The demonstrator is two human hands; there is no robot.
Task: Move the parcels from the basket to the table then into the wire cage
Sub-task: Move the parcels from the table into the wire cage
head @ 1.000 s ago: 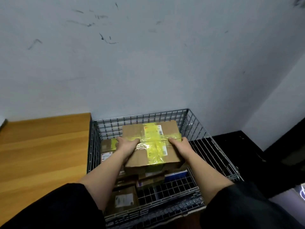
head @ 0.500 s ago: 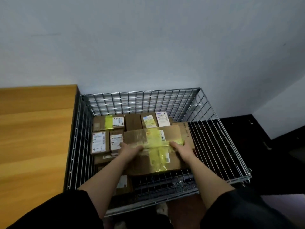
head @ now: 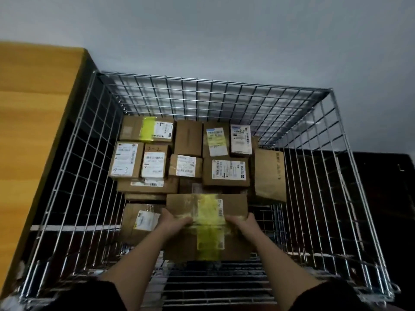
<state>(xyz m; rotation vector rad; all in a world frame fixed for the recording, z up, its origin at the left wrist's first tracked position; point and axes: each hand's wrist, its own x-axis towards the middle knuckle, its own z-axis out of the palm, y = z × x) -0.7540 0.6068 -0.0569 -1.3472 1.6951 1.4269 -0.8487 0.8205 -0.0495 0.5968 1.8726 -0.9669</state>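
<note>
Down in the wire cage (head: pixel 336 140), cardboard parcels are packed across the far half of the floor, most with white shipping labels whose print is too small to read. Two carry handwriting: "4-3" on the labelled parcel (head: pixel 125 160) by the cage's left wall, and "7-2", or something close to it, on the next parcel (head: pixel 155 161) to its right. At the cage's far left corner sits a parcel (head: pixel 147 129) with a yellow strip beside its label. Near the middle of the cage is the big parcel (head: pixel 207 225), crossed with yellow tape and clear tape, a small barcode label on its top, nothing legible. Both forearms reach straight down into the cage. The left hand (head: pixel 174 222) is on the parcel's top at its left side, fingers bent against the tape; the right hand (head: pixel 243 224) holds the right side, fingers curled over its top. A wooden tabletop (head: pixel 33 131) stands just left of the cage.
</note>
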